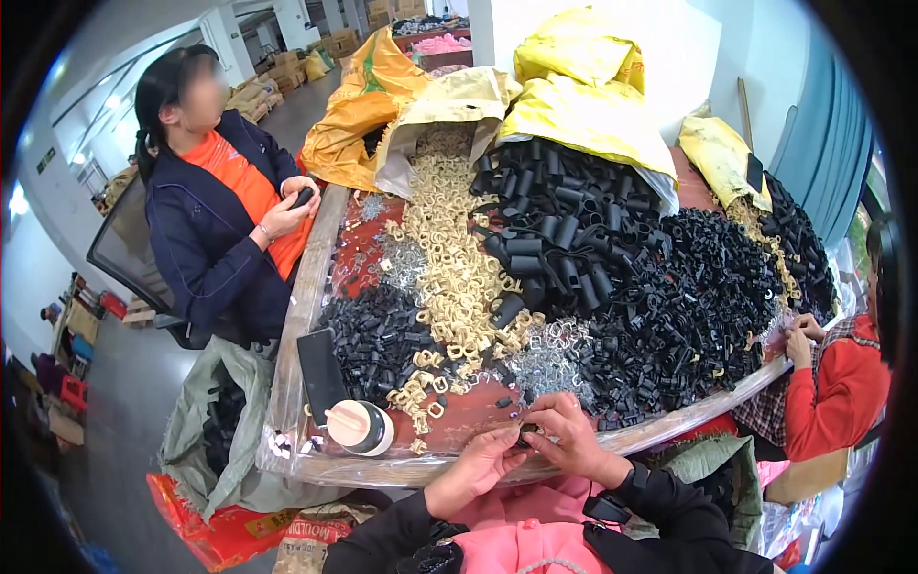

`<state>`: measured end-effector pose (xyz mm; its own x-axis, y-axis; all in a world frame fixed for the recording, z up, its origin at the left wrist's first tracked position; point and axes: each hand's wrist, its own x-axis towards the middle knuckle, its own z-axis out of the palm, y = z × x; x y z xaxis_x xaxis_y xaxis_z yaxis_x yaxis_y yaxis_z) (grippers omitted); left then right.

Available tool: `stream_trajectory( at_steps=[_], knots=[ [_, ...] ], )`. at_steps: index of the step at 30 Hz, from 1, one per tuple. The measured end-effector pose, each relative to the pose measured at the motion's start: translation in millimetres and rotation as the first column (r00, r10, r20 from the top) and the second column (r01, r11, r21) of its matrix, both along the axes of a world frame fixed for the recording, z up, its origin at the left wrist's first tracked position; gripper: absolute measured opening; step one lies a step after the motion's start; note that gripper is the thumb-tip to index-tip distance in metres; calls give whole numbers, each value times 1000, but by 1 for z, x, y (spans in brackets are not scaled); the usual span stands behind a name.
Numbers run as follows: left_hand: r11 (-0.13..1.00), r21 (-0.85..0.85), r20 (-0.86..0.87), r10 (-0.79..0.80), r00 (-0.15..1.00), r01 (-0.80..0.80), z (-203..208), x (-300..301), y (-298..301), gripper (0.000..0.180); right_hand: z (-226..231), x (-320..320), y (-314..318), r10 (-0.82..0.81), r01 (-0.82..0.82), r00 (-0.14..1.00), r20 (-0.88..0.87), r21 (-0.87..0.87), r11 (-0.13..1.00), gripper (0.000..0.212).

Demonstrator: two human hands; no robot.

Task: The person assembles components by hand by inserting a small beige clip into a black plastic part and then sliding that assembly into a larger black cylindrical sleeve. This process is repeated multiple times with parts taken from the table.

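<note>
Just above the near table edge, my left hand [476, 469] and my right hand [570, 438] meet, fingers pinched together. Between their fingertips is a small dark piece [525, 437], mostly covered, its exact kind too small to make out. Beyond my hands lies a pile of small silvery metal clips or springs [553, 359]. Beside it spreads a heap of small black plastic parts [650, 349]. Cream-coloured ring-shaped pieces [445, 258] run down the middle of the table toward my left hand.
A jar with a pale lid [360, 427] and a black phone-like slab [322, 376] stand at the table's left. Black tube-shaped parts [564, 220] spill from a yellow sack [583, 105]. Co-workers sit left [225, 201] and right [841, 383]. An open green sack [215, 421] stands beside the table.
</note>
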<state>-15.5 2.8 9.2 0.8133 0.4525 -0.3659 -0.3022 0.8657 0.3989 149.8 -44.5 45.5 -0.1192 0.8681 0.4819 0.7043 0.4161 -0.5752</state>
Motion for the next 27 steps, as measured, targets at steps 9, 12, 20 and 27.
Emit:
stream_trajectory(
  at_steps=[9, 12, 20, 27],
  knots=[
    [997, 59, -45, 51, 998, -48, 4, -1, -11, 22, 5, -6, -19, -55, 18, 982, -182, -203, 979, 20],
    [999, 21, -93, 40, 995, -38, 1, -1, -10, 24, 12, -4, -15, -55, -21, 974, -220, -329, 944, 19],
    [990, 100, -61, 109, 992, -103, 20, 11, 6, 24, 10, -2, 5, -86, 54, 943, -321, -105, 993, 20],
    [987, 109, -36, 126, 991, -122, 20, 17, 5, 25, -1, 0, -1, -116, 86, 908, -403, -93, 992, 21]
  ],
)
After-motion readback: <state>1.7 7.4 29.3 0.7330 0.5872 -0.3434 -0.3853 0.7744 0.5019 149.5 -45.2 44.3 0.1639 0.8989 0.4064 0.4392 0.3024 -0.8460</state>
